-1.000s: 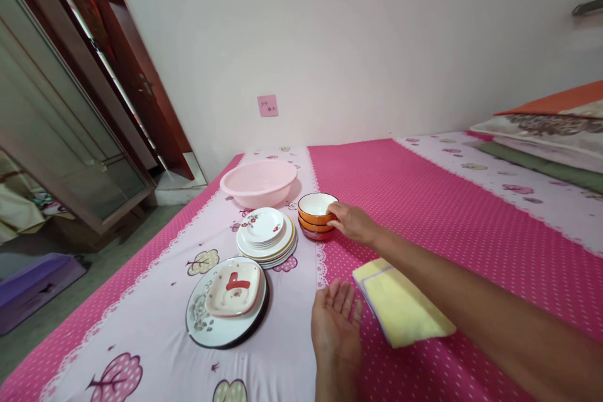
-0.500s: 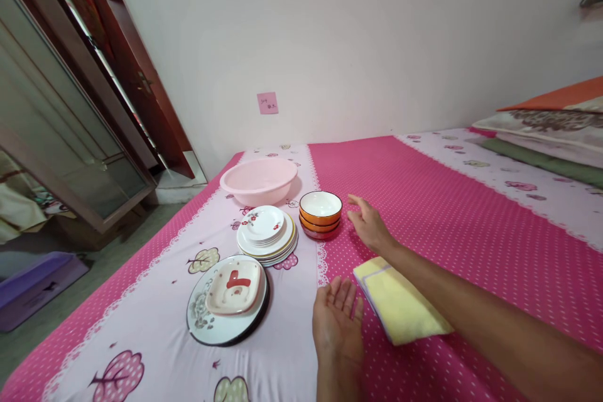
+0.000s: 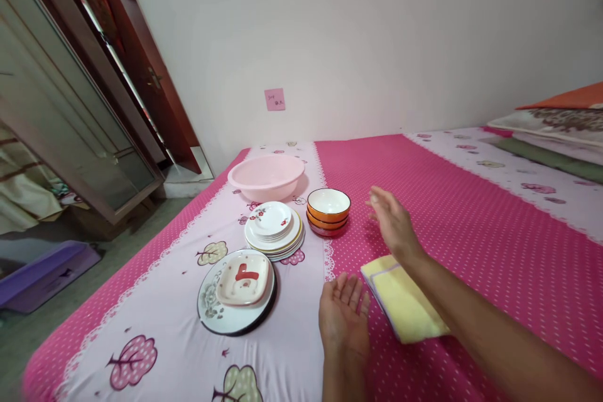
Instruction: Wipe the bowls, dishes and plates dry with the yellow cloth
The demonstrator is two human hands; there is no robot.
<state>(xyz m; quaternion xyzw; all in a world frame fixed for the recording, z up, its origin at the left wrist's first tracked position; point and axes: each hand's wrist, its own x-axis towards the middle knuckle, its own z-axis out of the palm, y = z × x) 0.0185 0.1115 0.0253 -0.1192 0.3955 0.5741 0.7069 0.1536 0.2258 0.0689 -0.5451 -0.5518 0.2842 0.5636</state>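
My right hand (image 3: pixel 393 221) hovers above the pink dotted bedsheet, fingers stretched out and slightly blurred, holding nothing; it is right of a stack of orange bowls (image 3: pixel 328 211) and apart from it. My left hand (image 3: pixel 343 317) rests palm up and open on the bed beside a folded yellow cloth (image 3: pixel 402 299). A stack of white plates (image 3: pixel 274 235) sits left of the bowls. A square dish with a red mark (image 3: pixel 244 278) lies on a large round plate (image 3: pixel 213 314).
A pink plastic basin (image 3: pixel 266 176) stands at the bed's far edge near the wall. Folded bedding and pillows (image 3: pixel 549 129) lie at the far right. An open door (image 3: pixel 117 69) and a purple box (image 3: pixel 40 270) on the floor are at the left.
My right hand let go of the top orange bowl and drew back to the right, rising off the bed. My left hand stayed put. The view shifted slightly.
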